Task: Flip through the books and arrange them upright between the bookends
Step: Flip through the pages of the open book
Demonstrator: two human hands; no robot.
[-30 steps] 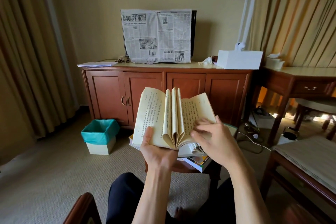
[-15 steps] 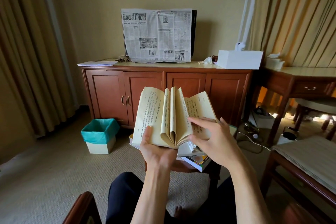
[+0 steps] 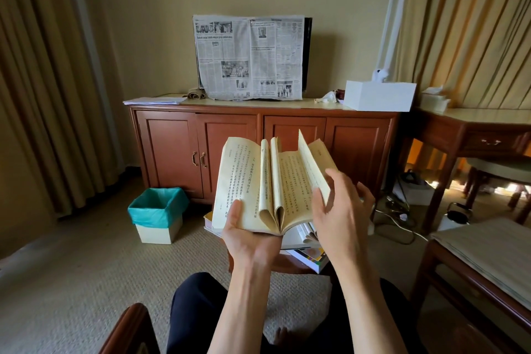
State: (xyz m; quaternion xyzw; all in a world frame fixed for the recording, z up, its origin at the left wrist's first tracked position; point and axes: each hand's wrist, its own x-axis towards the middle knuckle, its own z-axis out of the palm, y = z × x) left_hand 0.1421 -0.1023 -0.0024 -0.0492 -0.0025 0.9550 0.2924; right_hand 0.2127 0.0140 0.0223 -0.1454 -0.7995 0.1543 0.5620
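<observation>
An open book (image 3: pixel 244 181) with yellowed pages of vertical text is held up in front of me. My left hand (image 3: pixel 247 236) grips it from below at the spine, thumb pressing on the left page. My right hand (image 3: pixel 342 210) is at the right side, fingers lifting a page that stands half-turned. Several pages arch upright in the middle. Under the book, a pile of other books (image 3: pixel 307 250) lies flat on a small wooden stool (image 3: pixel 287 267). No bookends are visible.
A wooden cabinet (image 3: pixel 258 146) stands ahead with a newspaper-covered screen (image 3: pixel 250 57) and a white box (image 3: pixel 379 95) on top. A teal-lined bin (image 3: pixel 156 214) sits on the carpet to the left. A desk (image 3: pixel 474 135) and a chair seat (image 3: pixel 488 256) are at the right.
My right hand has lifted from the right page and raised a leaf, which now stands half-turned. The left hand and book have stayed in place.
</observation>
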